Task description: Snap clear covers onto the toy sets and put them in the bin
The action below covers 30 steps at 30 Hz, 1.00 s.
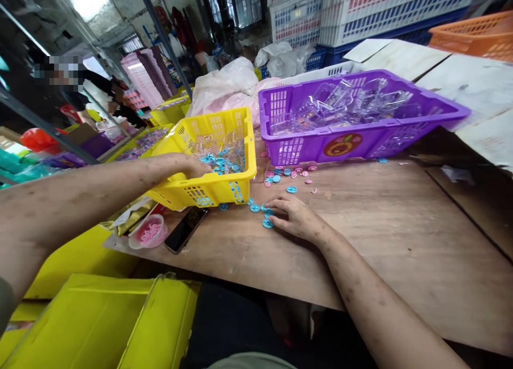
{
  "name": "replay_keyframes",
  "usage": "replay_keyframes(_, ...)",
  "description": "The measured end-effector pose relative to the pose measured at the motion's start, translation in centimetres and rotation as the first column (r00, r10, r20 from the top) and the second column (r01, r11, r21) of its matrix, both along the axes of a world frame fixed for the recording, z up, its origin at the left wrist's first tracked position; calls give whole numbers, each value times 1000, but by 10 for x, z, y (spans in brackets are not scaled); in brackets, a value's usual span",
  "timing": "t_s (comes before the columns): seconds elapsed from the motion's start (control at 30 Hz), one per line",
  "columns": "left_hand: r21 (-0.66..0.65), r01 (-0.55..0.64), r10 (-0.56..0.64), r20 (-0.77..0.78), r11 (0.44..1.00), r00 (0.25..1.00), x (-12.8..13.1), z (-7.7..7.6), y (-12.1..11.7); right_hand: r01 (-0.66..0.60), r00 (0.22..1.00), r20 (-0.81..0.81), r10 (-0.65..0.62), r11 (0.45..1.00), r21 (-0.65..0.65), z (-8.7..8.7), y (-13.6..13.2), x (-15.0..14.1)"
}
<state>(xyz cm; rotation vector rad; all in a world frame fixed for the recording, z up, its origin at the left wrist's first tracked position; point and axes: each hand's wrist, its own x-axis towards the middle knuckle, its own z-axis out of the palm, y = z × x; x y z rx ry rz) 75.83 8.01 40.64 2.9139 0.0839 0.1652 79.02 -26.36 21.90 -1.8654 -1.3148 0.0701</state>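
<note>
My left hand reaches over the near rim of a yellow plastic basket; its fingers are mostly hidden in there. Inside the basket lie many blue round plastic pieces and some clear plastic cases. On the wooden table, my right hand rests palm down with thumb and fingers apart. Its fingertips touch or lie just beside a few blue discs. More blue and pink pieces are scattered between the yellow basket and a purple basket.
The purple basket holds clear plastic cases. A phone and a tub of small pink parts sit at the table's front left edge. Yellow boxes stand below left. Behind are stacked crates and another person.
</note>
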Motion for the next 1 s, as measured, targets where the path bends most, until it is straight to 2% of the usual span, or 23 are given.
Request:
replay_keyframes(0.1, 87, -6, 25, -220, 996, 975, -1, 46, -3, 37, 999, 16, -36, 998, -59, 5, -3, 1)
replay_keyframes(0.17, 107, 32, -5, -243, 994, 970, -20, 80, -19, 84, 996, 30, -81, 989, -119, 10, -4, -2)
replay_keyframes(0.23, 12, 129, -124, -204, 992, 971, -54, 101, -48, 104, 994, 36, -99, 979, -175, 14, -4, -6)
replay_keyframes(0.27, -95, 188, -202, -175, 978, 963, -73, 102, -65, 99, 995, 35, -94, 975, -198, 16, -3, -9)
replay_keyframes(0.3, -218, 279, -317, -165, 935, 934, -91, 95, -83, 88, 996, 30, -83, 972, -218, 17, -2, -11)
replay_keyframes(0.33, -292, 338, -386, -124, 895, 914, -106, 80, -100, 75, 997, 23, -72, 970, -233, 18, -1, -12)
replay_keyframes(0.37, -336, 413, -460, -71, 846, 885, -117, 59, -114, 64, 998, 15, -63, 968, -244, 18, 0, -13)
replay_keyframes(0.4, -369, 438, -482, -32, 820, 875, -123, 31, -126, 57, 998, 8, -57, 967, -249, 17, 0, -14)
replay_keyframes(0.47, -426, 416, -429, 70, 803, 901, -120, -32, -139, 50, 999, -1, -51, 968, -245, 16, 0, -14)
replay_keyframes(0.53, -467, 367, -302, 211, 805, 930, -107, -94, -142, 44, 999, -6, -47, 971, -235, 13, 0, -14)
replay_keyframes(0.6, -486, 341, -196, 325, 805, 925, -96, -141, -139, 41, 999, -17, -46, 974, -222, 11, 0, -12)
replay_keyframes(0.63, -491, 337, -166, 359, 803, 919, -92, -158, -137, 41, 999, -24, -48, 976, -215, 10, 1, -12)
replay_keyframes(0.67, -495, 336, -151, 377, 801, 914, -90, -169, -134, 43, 998, -33, -50, 978, -205, 10, 1, -11)
replay_keyframes(0.73, -494, 343, -146, 394, 799, 907, -91, -178, -130, 45, 997, -55, -56, 982, -183, 10, 1, -10)
replay_keyframes(1.0, -430, 414, -228, 420, 803, 879, -95, -178, -132, 40, 986, -158, -59, 992, -122, 10, 0, -7)
